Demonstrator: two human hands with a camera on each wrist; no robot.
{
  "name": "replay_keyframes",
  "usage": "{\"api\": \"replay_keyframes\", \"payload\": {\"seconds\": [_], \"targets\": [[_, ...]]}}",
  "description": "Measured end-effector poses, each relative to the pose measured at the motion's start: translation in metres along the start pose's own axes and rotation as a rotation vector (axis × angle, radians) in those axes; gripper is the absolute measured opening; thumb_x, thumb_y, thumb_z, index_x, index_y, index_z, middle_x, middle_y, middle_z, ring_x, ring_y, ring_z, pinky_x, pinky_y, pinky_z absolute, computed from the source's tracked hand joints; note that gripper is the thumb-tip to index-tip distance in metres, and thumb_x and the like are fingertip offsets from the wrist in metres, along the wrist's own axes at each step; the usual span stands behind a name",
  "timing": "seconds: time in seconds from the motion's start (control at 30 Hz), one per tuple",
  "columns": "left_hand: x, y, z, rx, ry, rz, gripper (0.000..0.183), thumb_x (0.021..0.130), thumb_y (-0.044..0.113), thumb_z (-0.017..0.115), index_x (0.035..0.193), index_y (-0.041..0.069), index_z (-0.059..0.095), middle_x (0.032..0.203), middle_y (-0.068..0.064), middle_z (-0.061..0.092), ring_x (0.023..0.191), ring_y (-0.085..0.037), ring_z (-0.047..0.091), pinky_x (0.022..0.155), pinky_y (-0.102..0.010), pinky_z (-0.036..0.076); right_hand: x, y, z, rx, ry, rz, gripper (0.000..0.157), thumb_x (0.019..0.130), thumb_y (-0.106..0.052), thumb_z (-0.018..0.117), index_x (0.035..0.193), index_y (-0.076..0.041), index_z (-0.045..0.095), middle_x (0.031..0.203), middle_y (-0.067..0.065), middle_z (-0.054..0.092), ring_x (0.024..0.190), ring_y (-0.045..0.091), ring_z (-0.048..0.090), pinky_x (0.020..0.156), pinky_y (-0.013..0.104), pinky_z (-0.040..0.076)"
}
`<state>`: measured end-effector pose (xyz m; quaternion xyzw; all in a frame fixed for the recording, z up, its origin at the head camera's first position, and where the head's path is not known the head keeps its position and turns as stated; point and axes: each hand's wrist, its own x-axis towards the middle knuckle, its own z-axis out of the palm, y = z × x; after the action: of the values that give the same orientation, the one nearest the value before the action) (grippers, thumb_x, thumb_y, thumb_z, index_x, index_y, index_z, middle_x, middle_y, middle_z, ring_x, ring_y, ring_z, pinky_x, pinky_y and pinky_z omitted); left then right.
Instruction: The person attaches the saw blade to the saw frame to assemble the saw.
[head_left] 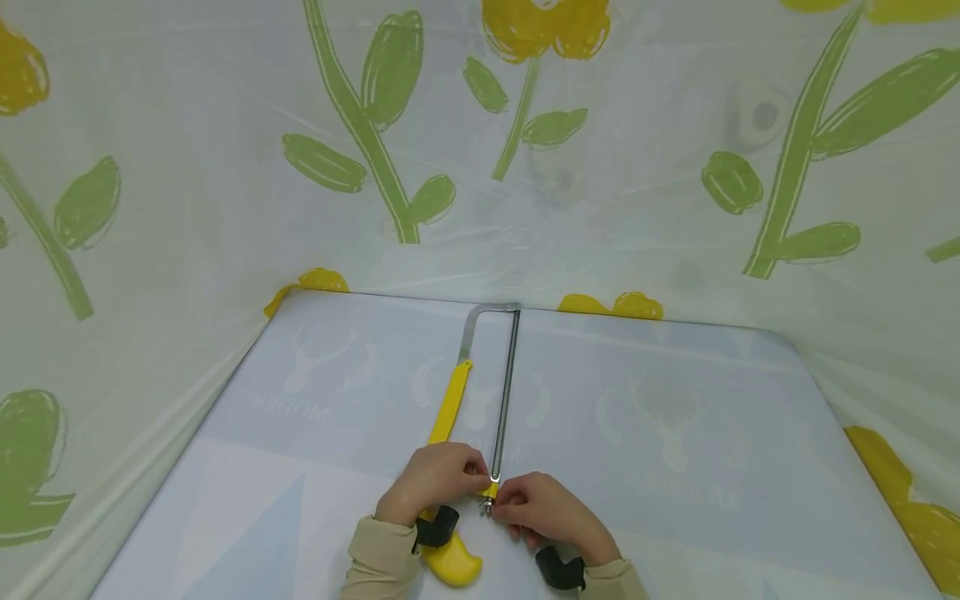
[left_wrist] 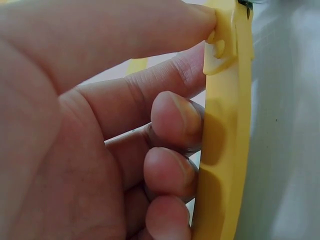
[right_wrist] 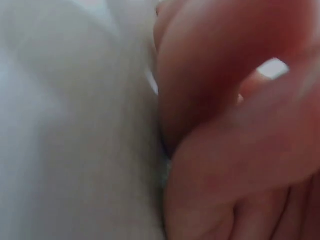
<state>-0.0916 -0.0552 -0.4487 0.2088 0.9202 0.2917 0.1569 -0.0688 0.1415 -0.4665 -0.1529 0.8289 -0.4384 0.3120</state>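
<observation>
A hacksaw [head_left: 449,406] with a yellow and silver frame lies on the table, its blade [head_left: 506,392] running along the right side. My left hand [head_left: 438,475] pinches the yellow frame end beside the blade's near end; in the left wrist view its thumb presses the yellow frame [left_wrist: 222,150], other fingers curled behind. At the wing nut [head_left: 487,506] below that end, my right hand [head_left: 547,508] pinches with thumb and forefinger. The right wrist view shows those fingers [right_wrist: 215,155] close up and blurred, hiding the nut. Below the left wrist shows the yellow handle [head_left: 453,562].
A white table [head_left: 675,417] with faint printed patterns spreads around the saw. Behind and beside it hangs a pale curtain [head_left: 615,208] with green leaves and yellow flowers. Black wrist mounts [head_left: 558,569] sit at both wrists.
</observation>
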Motion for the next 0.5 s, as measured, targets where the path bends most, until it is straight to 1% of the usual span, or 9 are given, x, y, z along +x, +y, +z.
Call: {"api": "replay_keyframes", "payload": {"seconds": [0.27,0.5], "targets": [[0.0006,0.0004,0.0000,0.000,-0.002,0.000,0.006,0.081,0.030,0.063,0.078,0.027,0.067,0.071,0.017,0.057,0.061,-0.002,0.047,0.058,-0.022,0.038,0.0019,0.0021,0.0029,-0.018,0.045,0.004,0.015,0.084,-0.032,0.064,0.080,-0.017,0.063,0.053,-0.004,0.053,0.037,0.011,0.044,0.037,0.025,0.033],[0.0004,0.0004,0.0006,-0.003,-0.007,-0.010,0.005,0.080,0.030,0.063,0.077,0.027,0.067,0.070,0.017,0.056,0.061,-0.002,0.047,0.058,-0.022,0.038,0.0012,0.0019,0.0024,0.000,0.031,0.019,0.015,0.084,-0.031,0.064,0.078,-0.017,0.065,0.053,-0.003,0.054,0.038,0.012,0.046,0.038,0.025,0.035]]}}
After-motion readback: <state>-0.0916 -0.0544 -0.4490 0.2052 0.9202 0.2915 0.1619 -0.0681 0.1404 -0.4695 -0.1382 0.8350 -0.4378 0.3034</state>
